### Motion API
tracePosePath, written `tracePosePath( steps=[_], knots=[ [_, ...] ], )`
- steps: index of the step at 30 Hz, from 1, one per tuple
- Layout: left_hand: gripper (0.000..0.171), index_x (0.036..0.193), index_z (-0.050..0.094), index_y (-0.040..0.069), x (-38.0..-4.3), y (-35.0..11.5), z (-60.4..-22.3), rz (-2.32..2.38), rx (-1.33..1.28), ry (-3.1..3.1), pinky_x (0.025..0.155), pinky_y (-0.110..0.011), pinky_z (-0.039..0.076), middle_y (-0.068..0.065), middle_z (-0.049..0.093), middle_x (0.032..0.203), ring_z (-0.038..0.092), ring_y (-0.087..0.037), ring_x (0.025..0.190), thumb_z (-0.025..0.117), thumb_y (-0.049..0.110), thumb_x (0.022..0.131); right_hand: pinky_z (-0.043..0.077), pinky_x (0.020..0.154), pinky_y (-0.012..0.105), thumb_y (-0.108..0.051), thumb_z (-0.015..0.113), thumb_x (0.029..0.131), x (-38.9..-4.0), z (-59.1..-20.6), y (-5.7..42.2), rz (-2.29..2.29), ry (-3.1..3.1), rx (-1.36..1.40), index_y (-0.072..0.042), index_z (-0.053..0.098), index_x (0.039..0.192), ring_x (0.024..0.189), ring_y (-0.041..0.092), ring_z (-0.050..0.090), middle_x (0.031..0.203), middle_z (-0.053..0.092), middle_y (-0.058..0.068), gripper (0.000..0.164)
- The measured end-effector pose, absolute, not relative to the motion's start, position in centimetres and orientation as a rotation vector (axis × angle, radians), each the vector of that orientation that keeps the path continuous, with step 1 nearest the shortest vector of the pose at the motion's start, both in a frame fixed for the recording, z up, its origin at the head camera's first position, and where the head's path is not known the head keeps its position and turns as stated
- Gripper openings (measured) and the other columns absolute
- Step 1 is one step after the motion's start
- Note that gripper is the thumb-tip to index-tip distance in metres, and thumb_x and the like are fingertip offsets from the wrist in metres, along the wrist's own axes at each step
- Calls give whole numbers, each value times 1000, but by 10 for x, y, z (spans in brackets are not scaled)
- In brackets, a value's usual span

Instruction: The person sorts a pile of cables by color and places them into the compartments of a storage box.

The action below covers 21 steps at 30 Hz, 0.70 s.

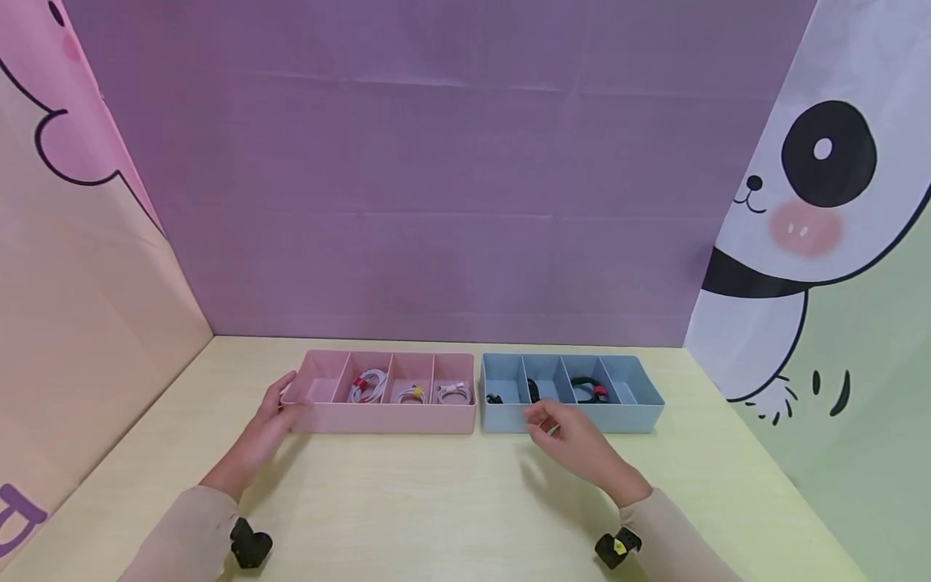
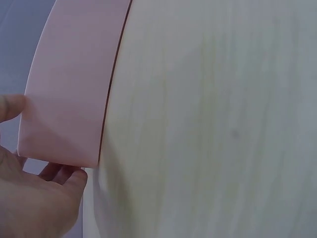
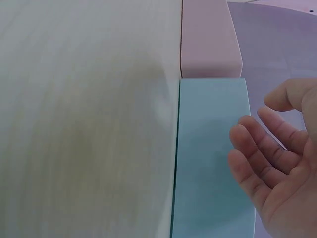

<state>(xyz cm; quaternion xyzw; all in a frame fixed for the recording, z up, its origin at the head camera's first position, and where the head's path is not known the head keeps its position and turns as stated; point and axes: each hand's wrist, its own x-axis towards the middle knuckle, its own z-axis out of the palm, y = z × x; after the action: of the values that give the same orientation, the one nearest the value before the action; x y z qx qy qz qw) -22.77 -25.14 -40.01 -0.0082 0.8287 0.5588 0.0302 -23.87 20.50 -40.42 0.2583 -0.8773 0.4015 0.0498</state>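
A pink divided box (image 1: 385, 419) stands at the left; my left hand (image 1: 265, 420) grips its left end. In the left wrist view, the thumb (image 2: 11, 106) is at the box's rim and the fingers (image 2: 74, 181) bend against the end wall. Beside it stands a blue divided box (image 1: 633, 419). My right hand (image 1: 578, 444) hovers at its front rim, fingers loosely bent and holding nothing, overlapping the blue wall (image 3: 213, 148). The pink box holds white coiled cables, one with a red tie (image 1: 368, 385), one with a yellow tie (image 1: 412, 394), and another (image 1: 454, 394) farther right.
Inside the blue box are a small black item (image 1: 494, 398), a black coil (image 1: 533, 391) and a black cable with a red tie (image 1: 591, 390). Both boxes stand near the back of the pale wooden table (image 1: 436, 501), before a purple backdrop (image 1: 451, 178).
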Motion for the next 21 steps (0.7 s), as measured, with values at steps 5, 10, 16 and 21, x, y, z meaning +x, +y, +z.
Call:
tracePosePath(
  steps=[5,10,16,21],
  knots=[
    [76,160,-3,6,-226,-251,-401,1734,32,2605,114,-59,22,-34,18,155,26,-43,139,46,26,106,55,73,26,-9,64,97,-236,-406,217,1181,-2676,765,-4,68,110,88,12,63,100,70,5,15],
    [72,159,1,2,-226,-251,-402,1702,95,2684,105,-46,36,-34,24,153,34,-41,133,47,22,106,55,73,26,-10,64,97,-236,-406,228,1150,-2681,765,-4,68,110,88,11,63,101,70,6,15],
    [70,158,7,-3,-227,-253,-403,1689,198,2768,96,-30,40,-34,26,152,36,-41,132,48,13,104,54,71,26,-8,64,97,-237,-408,239,1117,-2671,757,-4,68,110,87,10,63,100,70,7,15],
    [67,154,12,-10,-227,-254,-402,1645,251,2851,108,-66,27,-38,22,151,23,-50,140,50,10,102,54,71,26,-8,64,96,-237,-409,245,1098,-2681,737,-5,68,111,87,10,63,100,70,5,15]
  ],
)
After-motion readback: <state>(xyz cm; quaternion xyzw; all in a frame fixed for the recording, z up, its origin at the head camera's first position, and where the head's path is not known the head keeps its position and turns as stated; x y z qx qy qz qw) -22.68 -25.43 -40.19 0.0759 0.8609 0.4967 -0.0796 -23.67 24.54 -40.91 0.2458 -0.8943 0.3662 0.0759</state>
